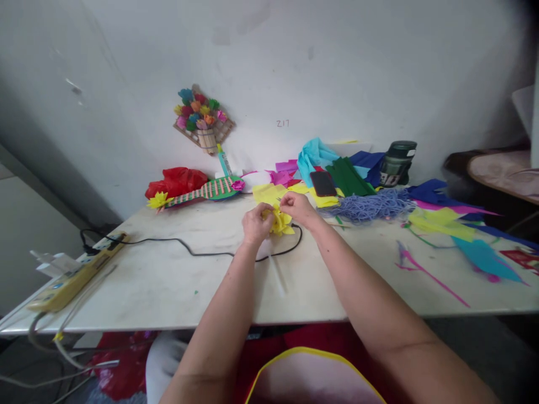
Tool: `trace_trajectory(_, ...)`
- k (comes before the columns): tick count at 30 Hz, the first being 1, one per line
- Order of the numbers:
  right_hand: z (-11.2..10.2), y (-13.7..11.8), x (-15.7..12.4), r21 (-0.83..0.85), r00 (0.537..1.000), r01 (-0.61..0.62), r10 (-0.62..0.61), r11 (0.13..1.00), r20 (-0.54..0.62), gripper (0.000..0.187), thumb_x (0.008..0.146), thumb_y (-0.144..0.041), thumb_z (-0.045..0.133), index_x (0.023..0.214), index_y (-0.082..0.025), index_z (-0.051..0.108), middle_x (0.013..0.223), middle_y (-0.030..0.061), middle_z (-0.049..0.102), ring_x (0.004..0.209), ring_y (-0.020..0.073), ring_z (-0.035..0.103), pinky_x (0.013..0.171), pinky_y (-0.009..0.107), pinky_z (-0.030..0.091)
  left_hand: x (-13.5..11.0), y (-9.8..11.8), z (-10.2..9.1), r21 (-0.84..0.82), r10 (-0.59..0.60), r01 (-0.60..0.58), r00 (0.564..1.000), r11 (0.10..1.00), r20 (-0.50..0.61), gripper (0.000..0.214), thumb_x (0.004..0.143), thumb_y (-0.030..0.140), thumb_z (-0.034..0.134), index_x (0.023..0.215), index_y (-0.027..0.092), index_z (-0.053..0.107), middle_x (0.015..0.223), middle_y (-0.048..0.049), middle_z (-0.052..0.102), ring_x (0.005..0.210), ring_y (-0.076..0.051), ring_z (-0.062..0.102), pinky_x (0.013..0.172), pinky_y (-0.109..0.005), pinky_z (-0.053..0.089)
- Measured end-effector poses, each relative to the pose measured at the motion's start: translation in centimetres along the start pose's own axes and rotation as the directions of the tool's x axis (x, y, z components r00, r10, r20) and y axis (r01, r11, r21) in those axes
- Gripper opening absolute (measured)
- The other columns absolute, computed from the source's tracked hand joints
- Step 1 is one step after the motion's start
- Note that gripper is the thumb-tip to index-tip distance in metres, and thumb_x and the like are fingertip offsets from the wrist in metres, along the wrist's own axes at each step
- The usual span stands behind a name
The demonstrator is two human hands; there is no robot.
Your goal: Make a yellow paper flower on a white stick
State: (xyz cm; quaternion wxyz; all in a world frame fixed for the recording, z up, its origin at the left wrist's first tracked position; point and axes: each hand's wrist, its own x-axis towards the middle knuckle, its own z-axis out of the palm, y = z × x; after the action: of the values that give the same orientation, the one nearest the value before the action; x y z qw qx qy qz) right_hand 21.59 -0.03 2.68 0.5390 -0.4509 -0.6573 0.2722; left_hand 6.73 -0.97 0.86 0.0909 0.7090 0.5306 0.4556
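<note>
At the middle of the table a yellow paper flower [281,221] with pointed petals is between my two hands. My left hand [257,224] is closed on its left side, fingers curled round the petals. Over the flower's upper right edge, my right hand [298,206] is closed in a pinch. A thin tip shows by its fingertips, too small to name. Below the flower lies a blurred whitish stick [277,275]. A black cable [202,254] loops round close to both hands.
Behind lie crepe paper sheets [351,177], a phone [323,183], a pile of purple strands [366,206] and a dark bottle [397,164]. At left are a paper-decorated guitar shape [217,189] and a power strip [80,275]. Paper scraps [484,258] lie at right.
</note>
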Motion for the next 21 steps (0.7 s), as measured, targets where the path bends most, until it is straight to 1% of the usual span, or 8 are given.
trace_trajectory(3, 0.01, 0.1, 0.07, -0.009, 1.0, 0.002, -0.003, 1.0, -0.006, 0.007, 0.057, -0.019, 0.056, 0.062, -0.019, 0.051, 0.057, -0.0042, 0.051, 0.057, 0.0119, 0.048, 0.056, 0.025, 0.038, 0.03, 0.1, 0.03, 0.027, 0.026, -0.026, 1.0, 0.999, -0.01, 0.02, 0.07, 0.021, 0.053, 0.083, 0.025, 0.068, 0.082, -0.0007, 0.07, 0.074, -0.016, 0.061, 0.07, -0.025, 0.042)
trace_trajectory(6, 0.02, 0.16, 0.13, -0.015, 1.0, 0.001, -0.001, 1.0, -0.013, 0.007, 0.056, -0.018, 0.056, 0.062, -0.019, 0.051, 0.057, -0.0041, 0.051, 0.057, 0.0121, 0.049, 0.056, 0.025, 0.039, 0.0, 0.1, -0.05, -0.006, 0.072, -0.072, 0.997, 0.997, -0.009, 0.021, 0.07, 0.021, 0.054, 0.084, 0.024, 0.068, 0.093, -0.001, 0.071, 0.078, -0.016, 0.062, 0.074, -0.025, 0.044)
trace_trajectory(10, 0.0, 0.21, 0.14, -0.024, 1.0, 0.005, -0.005, 1.0, -0.02, 0.006, 0.057, -0.018, 0.055, 0.062, -0.019, 0.052, 0.057, -0.0038, 0.052, 0.058, 0.0125, 0.05, 0.056, 0.025, 0.039, -0.03, 0.09, -0.38, -0.083, 0.082, -0.079, 0.996, 0.993, 0.028, 0.019, 0.072, 0.025, 0.056, 0.085, 0.022, 0.068, 0.096, -0.003, 0.07, 0.083, -0.017, 0.063, 0.076, -0.025, 0.046)
trace_trajectory(13, -0.04, 0.22, 0.11, -0.028, 1.0, 0.013, -0.014, 1.0, -0.015, 0.006, 0.057, -0.018, 0.054, 0.063, -0.019, 0.052, 0.057, -0.0036, 0.052, 0.058, 0.0125, 0.05, 0.056, 0.025, 0.039, 0.03, 0.05, -0.5, -0.115, 0.081, -0.075, 0.996, 0.991, 0.047, 0.018, 0.072, 0.028, 0.057, 0.085, 0.021, 0.068, 0.101, -0.0041, 0.069, 0.088, -0.017, 0.063, 0.078, -0.026, 0.047)
trace_trajectory(18, -0.04, 0.17, 0.06, -0.02, 1.0, 0.017, -0.017, 1.0, -0.003, 0.005, 0.057, -0.017, 0.053, 0.063, -0.018, 0.053, 0.058, -0.0034, 0.053, 0.058, 0.0122, 0.051, 0.057, 0.025, 0.04, 0.17, -0.07, -0.37, -0.106, 0.102, -0.098, 0.994, 0.99, 0.038, 0.016, 0.07, 0.027, 0.06, 0.082, 0.022, 0.069, 0.106, -0.0039, 0.069, 0.094, -0.018, 0.063, 0.08, -0.026, 0.048)
trace_trajectory(21, 0.0, 0.17, 0.04, -0.027, 1.0, 0.028, -0.028, 0.999, -0.001, 0.005, 0.058, -0.017, 0.054, 0.062, -0.018, 0.053, 0.058, -0.0032, 0.054, 0.059, 0.0121, 0.051, 0.057, 0.025, 0.04, 0.16, -0.02, -0.33, -0.074, 0.117, -0.115, 0.993, 0.991, 0.023, 0.016, 0.069, 0.025, 0.059, 0.081, 0.022, 0.069, 0.107, -0.003, 0.069, 0.093, -0.018, 0.064, 0.08, -0.027, 0.048)
